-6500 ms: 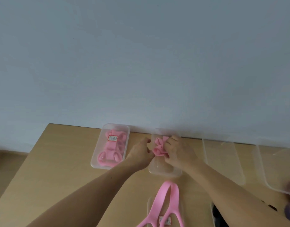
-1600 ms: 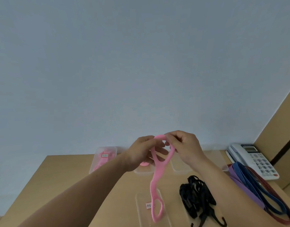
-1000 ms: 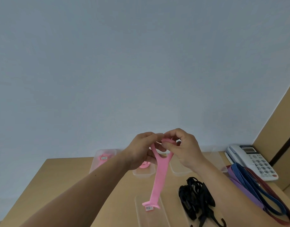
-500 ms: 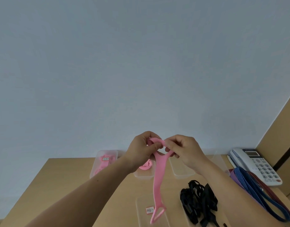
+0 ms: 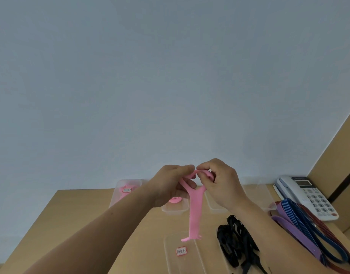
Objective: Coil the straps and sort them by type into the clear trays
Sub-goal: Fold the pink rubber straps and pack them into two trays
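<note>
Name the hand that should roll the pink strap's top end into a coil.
Right, probably: the right hand pinches the folded top of the pink strap, while the left hand supports the stem just below.

Both my hands are up in front of me, close together, backs toward me. Left hand (image 5: 168,184): fingers curled, thumb and forefinger pinching the top loop of the pink strap (image 5: 194,212). Right hand (image 5: 221,184): fingers curled, pinching the same loop from the other side. Fingertips of the two hands nearly meet. Forearms bare, angling inward toward the wrists.
</note>
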Tool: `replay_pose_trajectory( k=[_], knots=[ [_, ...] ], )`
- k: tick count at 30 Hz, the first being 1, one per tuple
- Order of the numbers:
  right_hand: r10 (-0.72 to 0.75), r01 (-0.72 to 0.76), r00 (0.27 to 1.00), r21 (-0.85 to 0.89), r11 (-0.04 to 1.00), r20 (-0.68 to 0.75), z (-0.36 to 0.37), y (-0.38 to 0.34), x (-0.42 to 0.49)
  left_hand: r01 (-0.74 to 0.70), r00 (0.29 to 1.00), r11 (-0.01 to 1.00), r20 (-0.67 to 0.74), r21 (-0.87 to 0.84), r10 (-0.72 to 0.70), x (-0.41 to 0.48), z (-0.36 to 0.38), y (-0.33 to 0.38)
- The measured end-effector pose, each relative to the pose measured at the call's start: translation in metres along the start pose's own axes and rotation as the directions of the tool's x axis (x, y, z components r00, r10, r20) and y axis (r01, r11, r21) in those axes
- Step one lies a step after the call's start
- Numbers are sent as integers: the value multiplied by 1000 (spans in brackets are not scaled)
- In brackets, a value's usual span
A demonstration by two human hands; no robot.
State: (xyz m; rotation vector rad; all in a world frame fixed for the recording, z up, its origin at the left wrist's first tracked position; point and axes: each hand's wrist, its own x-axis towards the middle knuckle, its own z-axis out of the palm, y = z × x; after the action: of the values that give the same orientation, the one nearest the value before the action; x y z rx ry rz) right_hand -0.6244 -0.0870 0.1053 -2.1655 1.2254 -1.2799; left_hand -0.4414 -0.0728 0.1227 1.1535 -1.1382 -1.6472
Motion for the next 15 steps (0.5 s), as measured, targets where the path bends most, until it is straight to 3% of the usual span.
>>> replay_pose_trajectory(
  k=[5,11,15],
  knots=[
    [0,1,1000,36,999,-21,1,-2,-1,-39,999,999,-15,20,39,0,2,-3],
    [213,-242,969,316,917,126,-5,-4,-3,-106,992,993,-56,57,110,0,-3,-3],
    [304,-367,927,375,851,218,-8,-6,-2,-157,983,985,-83,73,162,1,-4,-4]
  ],
)
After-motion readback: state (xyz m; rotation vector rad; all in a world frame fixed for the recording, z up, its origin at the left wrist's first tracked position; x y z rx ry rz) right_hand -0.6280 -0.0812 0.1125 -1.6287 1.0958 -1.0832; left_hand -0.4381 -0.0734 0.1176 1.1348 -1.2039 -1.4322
